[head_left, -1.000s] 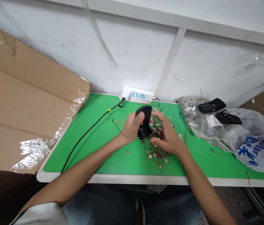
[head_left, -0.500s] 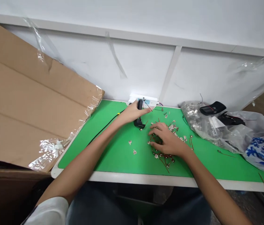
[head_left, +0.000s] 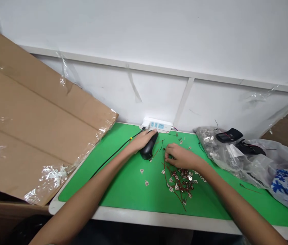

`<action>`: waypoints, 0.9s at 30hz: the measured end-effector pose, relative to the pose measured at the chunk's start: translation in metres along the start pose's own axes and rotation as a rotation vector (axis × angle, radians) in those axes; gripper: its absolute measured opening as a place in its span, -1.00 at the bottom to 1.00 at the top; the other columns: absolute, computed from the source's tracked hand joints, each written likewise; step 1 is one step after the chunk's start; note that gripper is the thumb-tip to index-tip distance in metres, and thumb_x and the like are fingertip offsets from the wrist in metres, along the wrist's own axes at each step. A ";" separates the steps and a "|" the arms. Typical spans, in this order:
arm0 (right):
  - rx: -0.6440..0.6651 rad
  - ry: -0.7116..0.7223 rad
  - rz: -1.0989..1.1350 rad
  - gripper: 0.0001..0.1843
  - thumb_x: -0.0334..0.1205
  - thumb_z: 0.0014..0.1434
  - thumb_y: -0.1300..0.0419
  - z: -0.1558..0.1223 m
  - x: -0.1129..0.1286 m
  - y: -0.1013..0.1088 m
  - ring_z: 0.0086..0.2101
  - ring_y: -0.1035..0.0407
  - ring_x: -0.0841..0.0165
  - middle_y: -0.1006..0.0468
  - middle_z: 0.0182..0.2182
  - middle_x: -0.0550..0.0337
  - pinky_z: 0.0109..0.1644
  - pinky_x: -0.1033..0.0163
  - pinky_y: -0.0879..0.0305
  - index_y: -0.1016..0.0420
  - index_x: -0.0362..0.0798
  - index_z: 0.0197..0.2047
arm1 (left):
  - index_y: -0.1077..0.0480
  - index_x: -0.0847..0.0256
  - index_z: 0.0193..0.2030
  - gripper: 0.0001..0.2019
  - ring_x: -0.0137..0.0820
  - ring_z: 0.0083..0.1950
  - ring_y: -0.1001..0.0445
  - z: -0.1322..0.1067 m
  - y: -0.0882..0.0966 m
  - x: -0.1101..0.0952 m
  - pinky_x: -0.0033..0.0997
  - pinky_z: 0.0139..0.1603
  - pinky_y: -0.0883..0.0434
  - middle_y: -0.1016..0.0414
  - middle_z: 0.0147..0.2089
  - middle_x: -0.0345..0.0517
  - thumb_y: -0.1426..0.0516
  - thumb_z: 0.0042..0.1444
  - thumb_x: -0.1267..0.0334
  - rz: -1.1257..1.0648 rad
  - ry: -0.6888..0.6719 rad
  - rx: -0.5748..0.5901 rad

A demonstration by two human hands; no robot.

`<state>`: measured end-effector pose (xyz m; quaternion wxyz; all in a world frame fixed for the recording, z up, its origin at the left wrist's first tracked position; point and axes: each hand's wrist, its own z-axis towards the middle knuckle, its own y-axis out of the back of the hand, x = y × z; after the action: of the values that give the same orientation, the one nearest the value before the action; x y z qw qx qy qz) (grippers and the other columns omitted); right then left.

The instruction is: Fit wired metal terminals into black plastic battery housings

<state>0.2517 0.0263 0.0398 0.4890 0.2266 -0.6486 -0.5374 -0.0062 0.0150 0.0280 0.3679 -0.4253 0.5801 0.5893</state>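
Observation:
My left hand [head_left: 144, 139] grips a black curved plastic housing [head_left: 147, 149] from its left side, fingers lying along its far part. The housing rests smooth side up on the green mat. My right hand [head_left: 176, 154] is closed in a pinch just right of it, at the far edge of a pile of small metal tabs with brown wires [head_left: 182, 182]. A small dark end with a thin wire shows at the right fingertips; the fingers hide most of what they pinch. Two loose metal tabs [head_left: 146, 183] lie left of the pile.
A white power strip [head_left: 159, 125] stands against the wall, a black cable [head_left: 110, 156] running from it toward the left. Large cardboard [head_left: 44, 112] leans at the left. At the right lie plastic bags [head_left: 248, 166] with black housings [head_left: 229, 135] on top.
The black housing has turned from standing on edge to lying smooth side up under my left hand. My right hand has left the middle of the pile for its far edge and closed. The view has tilted up.

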 end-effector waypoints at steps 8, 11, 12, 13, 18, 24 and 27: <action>-0.216 0.030 0.000 -0.92 -0.25 0.49 -0.13 -0.012 -0.002 -0.021 -0.11 -0.46 0.19 -0.60 -0.15 0.09 0.02 0.04 -0.39 -0.44 -0.01 -0.08 | -0.54 0.25 -0.09 -0.48 -0.28 -0.28 -0.46 0.005 -0.010 0.002 -0.34 -0.23 -0.37 -0.59 -0.24 -0.07 -0.24 0.14 -0.23 -0.250 -0.085 -0.070; -0.256 0.009 -0.001 -0.91 -0.24 0.50 -0.12 -0.015 -0.004 -0.029 -0.11 -0.46 0.19 -0.60 -0.14 0.09 -0.01 0.07 -0.38 -0.44 -0.01 -0.07 | -0.51 0.20 -0.16 -0.51 -0.31 -0.25 -0.42 0.003 -0.014 0.003 -0.37 -0.18 -0.37 -0.52 -0.27 -0.16 -0.22 0.17 -0.26 -0.283 -0.156 -0.160; -0.267 0.010 -0.019 -0.90 -0.24 0.51 -0.12 -0.014 -0.005 -0.031 -0.11 -0.46 0.18 -0.61 -0.14 0.08 -0.02 0.07 -0.37 -0.44 -0.01 -0.08 | -0.48 0.18 -0.21 -0.51 -0.32 -0.25 -0.39 0.002 -0.016 0.004 -0.37 -0.17 -0.36 -0.48 -0.28 -0.18 -0.19 0.20 -0.28 -0.288 -0.185 -0.209; -0.278 0.013 -0.044 -0.89 -0.24 0.51 -0.11 -0.013 -0.006 -0.032 -0.11 -0.46 0.18 -0.61 -0.15 0.07 -0.02 0.07 -0.36 -0.44 -0.02 -0.08 | -0.44 0.16 -0.24 -0.51 -0.32 -0.24 -0.37 -0.001 -0.018 0.004 -0.38 -0.17 -0.35 -0.44 -0.30 -0.19 -0.16 0.23 -0.29 -0.289 -0.214 -0.264; -0.366 0.013 -0.126 -0.86 -0.23 0.54 -0.08 -0.009 -0.008 -0.038 -0.14 -0.46 0.15 -0.63 -0.17 0.07 -0.01 0.04 -0.33 -0.45 -0.03 -0.06 | -0.43 0.13 -0.18 -0.52 -0.29 -0.20 -0.35 -0.020 -0.027 0.007 -0.36 -0.13 -0.36 -0.41 -0.26 -0.16 -0.05 0.35 -0.28 -0.231 -0.329 -0.475; -0.400 0.053 -0.209 -0.83 -0.23 0.54 -0.05 -0.008 -0.002 -0.045 -0.20 -0.47 0.13 -0.64 -0.21 0.06 -0.05 0.03 -0.30 -0.46 -0.02 -0.07 | -0.53 0.13 -0.10 -0.53 -0.20 -0.20 -0.43 -0.036 -0.031 0.013 -0.26 -0.09 -0.39 -0.53 -0.21 -0.05 -0.03 0.39 -0.22 -0.040 -0.512 -0.479; -0.389 0.060 -0.221 -0.82 -0.23 0.54 -0.05 -0.007 -0.001 -0.045 -0.21 -0.48 0.14 -0.64 -0.23 0.07 -0.05 0.03 -0.30 -0.47 -0.02 -0.06 | -0.53 0.13 -0.11 -0.50 -0.21 -0.26 -0.43 -0.040 -0.031 0.016 -0.25 -0.16 -0.37 -0.51 -0.27 -0.05 0.02 0.42 -0.22 0.009 -0.563 -0.401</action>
<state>0.2481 0.0089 -0.0018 0.4809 0.2136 -0.4891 -0.6956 0.0192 -0.0237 0.0028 0.4202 -0.3074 0.3303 0.7873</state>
